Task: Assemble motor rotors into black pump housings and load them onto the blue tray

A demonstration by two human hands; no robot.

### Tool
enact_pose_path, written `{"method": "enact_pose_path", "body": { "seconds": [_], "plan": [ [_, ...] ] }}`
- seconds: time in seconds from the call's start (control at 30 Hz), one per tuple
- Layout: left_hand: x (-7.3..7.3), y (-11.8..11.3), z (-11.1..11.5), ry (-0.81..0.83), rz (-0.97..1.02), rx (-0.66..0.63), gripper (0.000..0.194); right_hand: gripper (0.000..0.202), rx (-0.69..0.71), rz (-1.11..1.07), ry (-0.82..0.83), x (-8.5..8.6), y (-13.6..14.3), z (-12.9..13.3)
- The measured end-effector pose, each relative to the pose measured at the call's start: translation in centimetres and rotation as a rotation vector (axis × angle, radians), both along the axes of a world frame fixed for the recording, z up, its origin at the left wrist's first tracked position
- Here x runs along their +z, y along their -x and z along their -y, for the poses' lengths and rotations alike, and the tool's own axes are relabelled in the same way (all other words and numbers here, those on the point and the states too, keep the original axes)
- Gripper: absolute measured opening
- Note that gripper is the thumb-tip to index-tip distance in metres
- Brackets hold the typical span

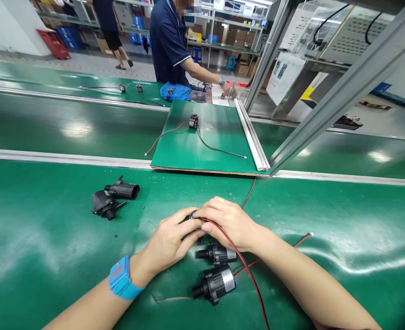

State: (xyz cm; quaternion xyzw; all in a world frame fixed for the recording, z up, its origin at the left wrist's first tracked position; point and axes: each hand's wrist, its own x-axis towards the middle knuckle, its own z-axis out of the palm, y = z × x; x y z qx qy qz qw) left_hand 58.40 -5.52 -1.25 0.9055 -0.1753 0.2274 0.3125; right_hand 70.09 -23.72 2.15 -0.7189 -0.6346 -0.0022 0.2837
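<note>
Green covers the bench [51, 275], and at its centre the person's two hands meet over a small dark part [192, 214], mostly hidden by the fingers. The left hand [171, 238] pinches it from the left; the right hand [228, 222] curls over it from the other side, probably to steady it while the fingertips work. A red-and-black wire [255, 285] leaves the grip and trails to the bottom edge, perhaps left loose so it does not tug.

Just below the hands lie two pumps [219, 283], nozzles both facing left, seemingly laid alike for easy reach. Two black housings [103, 204] touch at left of centre, apart from the hands. At upper centre, a coil [193, 121] sits on a raised board [175, 156], its leads spread to either side, likely to avoid tangling.
</note>
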Motion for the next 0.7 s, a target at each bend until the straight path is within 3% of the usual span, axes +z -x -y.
{"method": "enact_pose_path", "body": {
  "seconds": [0.23, 0.33, 0.43, 0.57, 0.7],
  "plan": [
    [-0.4, 0.1, 0.1, -0.033, 0.115, 0.102, 0.019, 0.045, -0.048, 0.080, -0.039, 0.1, 0.6, -0.3],
    [-0.4, -0.7, 0.2, -0.023, 0.002, 0.121, 0.019, 0.037, -0.106, 0.000, 0.000, -0.4, 0.1, -0.7],
    [0.0, -1.9, 0.3, 0.141, -0.184, 0.086, 0.026, 0.035, -0.144, -0.189, -0.046, -0.7, -1.0, -0.1],
    [0.7, -4.2, 0.3, 0.306, -0.534, -0.046, 0.040, 0.037, -0.217, -0.316, -0.004, -0.4, -2.6, 3.9],
    [2.2, -7.0, 0.9, 0.181, -0.649, -0.229, 0.026, 0.034, -0.103, -0.215, 0.256, 1.2, -2.7, 9.9]
  ]
}}
